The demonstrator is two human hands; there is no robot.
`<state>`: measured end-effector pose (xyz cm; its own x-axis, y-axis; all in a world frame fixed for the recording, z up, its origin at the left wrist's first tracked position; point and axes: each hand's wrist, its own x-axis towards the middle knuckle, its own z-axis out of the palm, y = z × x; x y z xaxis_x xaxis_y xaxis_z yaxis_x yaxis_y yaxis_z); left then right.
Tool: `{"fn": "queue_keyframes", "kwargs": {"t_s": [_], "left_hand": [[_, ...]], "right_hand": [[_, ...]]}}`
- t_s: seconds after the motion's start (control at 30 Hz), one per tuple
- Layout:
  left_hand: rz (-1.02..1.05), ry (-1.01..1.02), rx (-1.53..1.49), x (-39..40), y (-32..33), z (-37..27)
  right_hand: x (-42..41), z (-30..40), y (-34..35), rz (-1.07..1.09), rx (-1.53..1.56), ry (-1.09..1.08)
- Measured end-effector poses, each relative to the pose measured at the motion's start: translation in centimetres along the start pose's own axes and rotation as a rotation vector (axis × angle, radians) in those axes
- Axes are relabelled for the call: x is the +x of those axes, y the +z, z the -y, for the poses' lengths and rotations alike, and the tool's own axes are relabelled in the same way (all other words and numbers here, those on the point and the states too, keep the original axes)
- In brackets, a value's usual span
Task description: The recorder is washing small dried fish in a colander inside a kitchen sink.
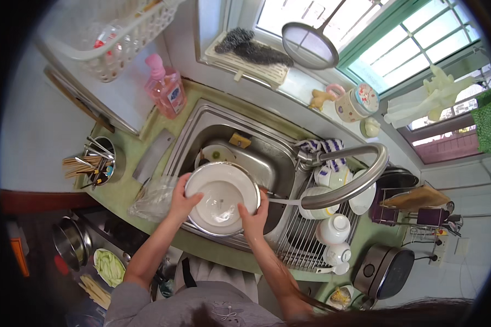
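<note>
A white round bowl (221, 201) with a shiny rim is held between both hands above the near edge of the steel sink (270, 155). My left hand (185, 199) grips its left side, the thumb over the rim. On the opposite side my right hand (253, 213) holds the rim, close to a stream of water from the curved steel faucet (343, 175). Behind the bowl, a dish (216, 154) with something green in it lies in the sink, partly hidden. A yellow sponge (240, 140) rests at the sink's back wall.
On the drying rack (298, 241) to the right stand several white bowls (333, 229). A cleaver (154, 155), a clear plastic bag (155, 200) and a pink soap bottle (166, 92) are left of the sink. Farther left is a utensil holder (115, 163); a rice cooker (384, 272) sits at right.
</note>
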<state>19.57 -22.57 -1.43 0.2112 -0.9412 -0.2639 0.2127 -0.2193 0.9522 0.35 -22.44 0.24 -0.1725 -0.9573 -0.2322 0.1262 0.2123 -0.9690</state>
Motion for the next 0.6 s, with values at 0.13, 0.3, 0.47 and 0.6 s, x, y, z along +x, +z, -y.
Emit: {"fn": "queue_keyframes", "kwargs": {"t_s": [0.13,0.3,0.47,0.6], "left_hand": [[-0.025,-0.044,0.022,-3.9,-0.2,-0.2],[0.044,-0.146,0.022,-0.3,-0.2,0.1],[-0.071,-0.152,-0.05,0.3,0.4,-1.1],[-0.022,-0.132,0.01,0.2,1.0,-3.0]], "right_hand": [[-3.9,-2.3,-2.0,-0.016,-0.129,-0.046],[-1.7,-0.5,-0.2,-0.117,0.017,0.179],[-0.2,1.3,0.9,-0.093,-0.183,0.043],[-0.7,1.7,0.6,-0.065,-0.015,0.075]]}}
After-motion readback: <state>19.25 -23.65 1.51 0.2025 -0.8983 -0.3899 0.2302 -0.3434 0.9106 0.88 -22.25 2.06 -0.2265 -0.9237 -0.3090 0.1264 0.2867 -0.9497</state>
